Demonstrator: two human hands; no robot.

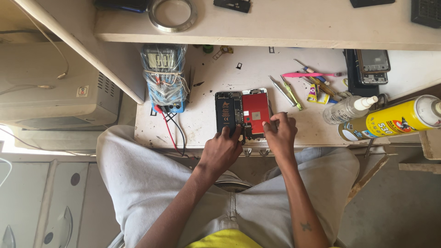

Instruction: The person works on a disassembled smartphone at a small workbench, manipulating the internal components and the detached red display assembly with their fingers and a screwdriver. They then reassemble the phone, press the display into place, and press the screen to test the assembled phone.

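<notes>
An opened phone lies near the front edge of the white bench: its black body (226,111) with battery on the left, and its screen panel (255,110) with a red back folded out to the right. My left hand (222,150) rests its fingertips on the body's near end. My right hand (280,133) touches the red panel's lower right corner with pinched fingers. Whether a small tool sits in those fingers is hidden.
A multimeter (163,76) wrapped in plastic stands left of the phone, its red and black leads trailing over the edge. Screwdrivers, tweezers and a pink tool (308,74) lie to the right, beside a white bottle (347,109), a yellow spray can (395,120) and stacked phones (373,66). A shelf (275,27) overhangs the back.
</notes>
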